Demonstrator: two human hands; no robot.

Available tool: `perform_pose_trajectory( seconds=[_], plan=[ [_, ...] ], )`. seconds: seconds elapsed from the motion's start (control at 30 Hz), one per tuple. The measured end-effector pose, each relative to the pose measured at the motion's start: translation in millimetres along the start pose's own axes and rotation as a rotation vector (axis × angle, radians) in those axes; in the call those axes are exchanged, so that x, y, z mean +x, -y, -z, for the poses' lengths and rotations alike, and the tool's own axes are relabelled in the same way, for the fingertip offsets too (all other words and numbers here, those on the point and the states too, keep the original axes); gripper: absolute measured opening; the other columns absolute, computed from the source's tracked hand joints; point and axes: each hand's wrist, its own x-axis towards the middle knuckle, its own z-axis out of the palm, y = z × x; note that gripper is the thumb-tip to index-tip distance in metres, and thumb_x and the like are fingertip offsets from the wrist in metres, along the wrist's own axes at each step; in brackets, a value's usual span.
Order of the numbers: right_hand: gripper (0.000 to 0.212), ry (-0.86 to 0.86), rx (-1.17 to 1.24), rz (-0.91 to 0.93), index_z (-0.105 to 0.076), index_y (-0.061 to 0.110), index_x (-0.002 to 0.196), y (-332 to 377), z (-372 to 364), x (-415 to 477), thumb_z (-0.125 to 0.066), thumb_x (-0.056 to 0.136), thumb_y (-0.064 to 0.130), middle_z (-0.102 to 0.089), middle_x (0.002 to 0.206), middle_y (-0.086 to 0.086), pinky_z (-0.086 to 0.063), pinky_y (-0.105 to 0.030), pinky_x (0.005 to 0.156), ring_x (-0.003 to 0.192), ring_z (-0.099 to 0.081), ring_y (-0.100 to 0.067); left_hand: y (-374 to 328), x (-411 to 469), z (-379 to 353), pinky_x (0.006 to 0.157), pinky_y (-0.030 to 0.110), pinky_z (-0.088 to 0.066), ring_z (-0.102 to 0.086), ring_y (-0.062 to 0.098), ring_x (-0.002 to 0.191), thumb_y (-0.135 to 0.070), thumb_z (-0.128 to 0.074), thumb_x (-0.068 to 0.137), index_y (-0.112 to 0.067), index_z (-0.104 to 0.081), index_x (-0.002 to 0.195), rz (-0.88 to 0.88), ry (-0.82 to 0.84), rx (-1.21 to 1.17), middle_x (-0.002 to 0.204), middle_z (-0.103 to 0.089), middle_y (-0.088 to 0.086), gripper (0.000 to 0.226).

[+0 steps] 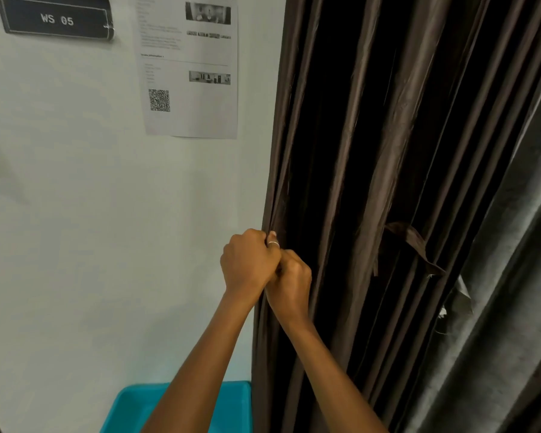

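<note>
A dark brown pleated curtain (372, 151) hangs down the right half of the view, its left edge against a white wall. My left hand (247, 260) grips that left edge at about waist height, fingers curled round the fabric, a ring showing on one finger. My right hand (291, 279) sits just below and to the right of it, touching it, and also grips the curtain's edge folds. A brown tie-back strap (413, 242) hangs loose across the pleats to the right of my hands.
A grey curtain (506, 276) hangs at the far right. On the white wall (91, 198) are a printed sheet with a QR code (189, 67) and a dark sign reading WS 05 (57, 18). A turquoise bin (132, 407) stands below, under my left forearm.
</note>
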Motion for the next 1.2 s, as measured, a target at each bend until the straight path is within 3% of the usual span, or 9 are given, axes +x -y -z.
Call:
perform_pose_trajectory(
  seconds=[0.17,0.23,0.33,0.43,0.53,0.6,0.83,1.03,1.2],
  plan=[
    [0.02,0.135,0.002,0.017,-0.07,0.012,0.075,-6,20,7,-0.066,0.091,0.001,-0.064,0.071,0.005,-0.041,-0.011,0.059,0.062,-0.054,-0.002,-3,-4,-7,0.058,0.027,-0.045,-0.054,0.015,0.056,-0.034,-0.048,0.103,-0.014,-0.07,0.08,-0.028,-0.011,0.072,0.061,-0.056,-0.004,0.038],
    [0.017,0.163,0.035,-0.002,-0.074,0.015,0.082,-7,32,10,-0.067,0.094,0.006,-0.07,0.078,0.006,-0.049,-0.015,0.062,0.069,-0.063,-0.003,-2,-3,-8,0.056,0.026,-0.038,-0.047,0.013,0.053,-0.033,-0.046,0.104,-0.013,-0.069,0.079,-0.049,-0.021,0.096,0.057,-0.048,-0.006,0.039],
    [0.011,-0.112,-0.039,-0.057,-0.077,0.017,0.103,-7,52,13,-0.073,0.093,0.019,-0.073,0.097,0.006,-0.056,-0.02,0.077,0.084,-0.067,-0.003,3,-1,-8,0.055,0.026,-0.037,-0.047,0.015,0.051,-0.034,-0.045,0.105,-0.013,-0.066,0.075,-0.063,-0.029,0.098,0.054,-0.045,-0.006,0.042],
    [0.033,-0.303,-0.083,-0.21,-0.066,0.017,0.114,-5,72,20,-0.077,0.088,0.034,-0.062,0.11,0.007,-0.048,-0.016,0.075,0.093,-0.061,-0.007,9,-1,-8,0.053,0.023,-0.039,-0.05,0.014,0.049,-0.033,-0.046,0.105,-0.016,-0.059,0.067,-0.078,-0.019,0.048,0.052,-0.046,-0.007,0.043],
    [0.061,-0.228,-0.126,-0.295,-0.054,0.017,0.131,-7,79,31,-0.079,0.084,0.048,-0.053,0.124,0.006,-0.046,-0.02,0.08,0.103,-0.056,-0.008,10,-3,-9,0.051,0.023,-0.037,-0.049,0.013,0.047,-0.032,-0.047,0.104,-0.018,-0.053,0.061,-0.09,-0.022,0.007,0.05,-0.046,-0.005,0.046],
    [0.067,-0.179,-0.153,-0.298,-0.05,0.017,0.134,-8,76,39,-0.079,0.083,0.05,-0.053,0.127,0.004,-0.05,-0.026,0.083,0.106,-0.056,-0.009,8,-4,-9,0.051,0.024,-0.038,-0.049,0.013,0.046,-0.032,-0.048,0.104,-0.018,-0.052,0.061,-0.09,-0.018,-0.009,0.05,-0.046,-0.004,0.046],
    [0.021,-0.097,-0.152,-0.138,-0.069,0.01,0.116,-35,94,54,-0.069,0.095,0.015,-0.071,0.102,-0.004,-0.059,-0.037,0.086,0.092,-0.067,-0.013,21,-3,1,0.049,0.025,-0.039,-0.048,0.015,0.045,-0.031,-0.048,0.104,-0.02,-0.046,0.056,-0.078,-0.052,-0.011,0.049,-0.046,-0.003,0.05],
    [0.018,-0.279,-0.167,-0.358,-0.071,0.009,0.11,-67,138,66,-0.069,0.095,0.018,-0.072,0.095,-0.006,-0.058,-0.043,0.089,0.092,-0.07,-0.023,43,8,16,0.051,0.022,-0.034,-0.046,0.01,0.046,-0.031,-0.049,0.104,-0.018,-0.051,0.06,-0.036,-0.127,0.019,0.05,-0.044,-0.005,0.046],
    [0.012,-0.291,-0.254,-0.13,-0.069,0.009,0.104,-50,114,35,-0.067,0.094,0.017,-0.071,0.096,-0.009,-0.058,-0.041,0.078,0.085,-0.07,-0.023,32,0,6,0.05,0.023,-0.034,-0.045,0.01,0.045,-0.03,-0.048,0.104,-0.019,-0.049,0.059,-0.063,-0.115,0.01,0.049,-0.044,-0.005,0.047]
  ],
)
